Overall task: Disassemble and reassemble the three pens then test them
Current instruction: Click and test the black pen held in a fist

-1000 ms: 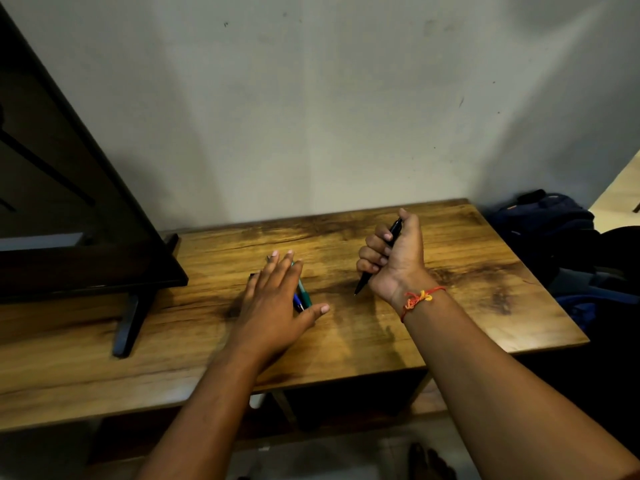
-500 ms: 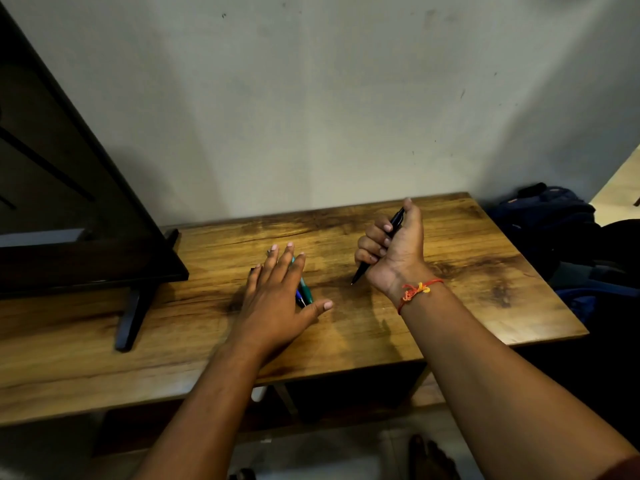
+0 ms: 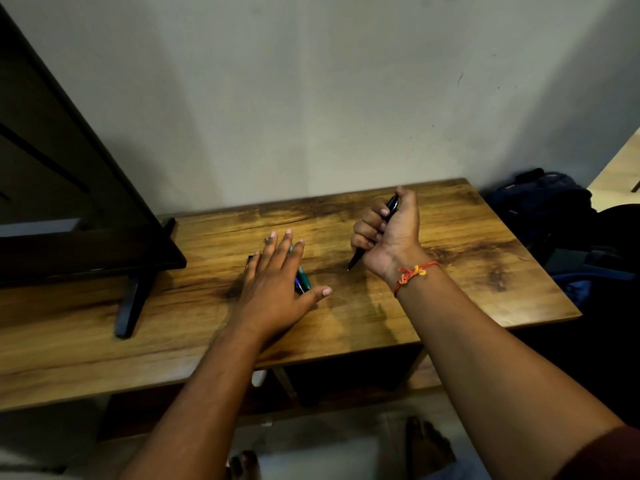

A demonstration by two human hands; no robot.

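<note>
Black slim plastic pen (image 3: pixel 392 207): no real change over the last second. Right hand (image 3: pixel 391 237) still fisted round it, tip down just above the table, thumb at the top end, well right of the black stand foot (image 3: pixel 131 306). Only the view has tilted; hand and pen keep their place over the wood. Left hand (image 3: pixel 277 282) also unmoved: fingers straight, flat on the teal pen (image 3: pixel 304 277) and blue pen (image 3: pixel 298 285), pinning both to the table between stand foot and right hand. Small dark bit peeks out on that hand's stand-foot side, can't tell what. Read: pause, not progress. Whether this is pre-disassembly or the test stage I can't tell. Thumb placement suggests a click next, guess only. Surface: brown wood-grain tabletop (image 3: pixel 467 271), dark stains, slight gloss. Stand foot carries a big dark flat screen (image 3: pixel 52 168). Plain grey-white wall (image 3: pixel 311 98) behind. Dark blue backpack (image 3: pixel 547 202) on the floor far right of the stand foot, past the table edge. Red-and-yellow thread bracelet (image 3: pixel 414 271) on the right wrist; bare feet (image 3: pixel 429 448) under the near edge.
</note>
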